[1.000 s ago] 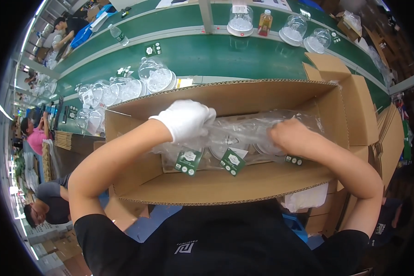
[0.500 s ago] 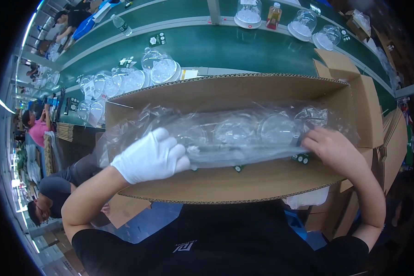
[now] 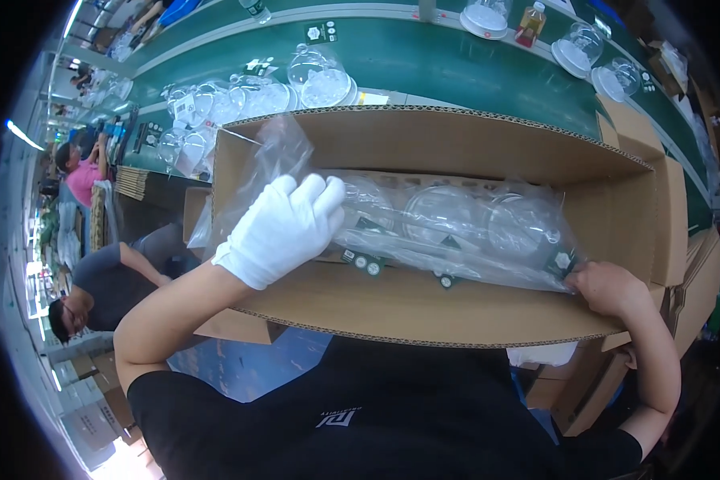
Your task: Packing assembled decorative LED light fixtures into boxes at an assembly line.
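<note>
A long open cardboard box (image 3: pixel 424 308) stands right in front of me. Inside it lies a clear plastic bag (image 3: pixel 464 228) holding several round transparent lids with small dark tags. My left hand (image 3: pixel 284 228), in a white glove, grips the bag's left end, and loose film sticks up above it. My bare right hand (image 3: pixel 608 288) holds the bag's right end against the box's right inner corner.
Behind the box runs a green conveyor belt (image 3: pixel 424 64) with more clear lids (image 3: pixel 320 76), bagged lids (image 3: pixel 216 104) at left and a small bottle (image 3: pixel 528 24). Other cardboard boxes (image 3: pixel 688 280) stand at my right. Seated persons (image 3: pixel 96 280) work at far left.
The bag has sunk lower into the box. My gloved left hand moved up and right along its left end; my right hand slid down to the box's right corner.
</note>
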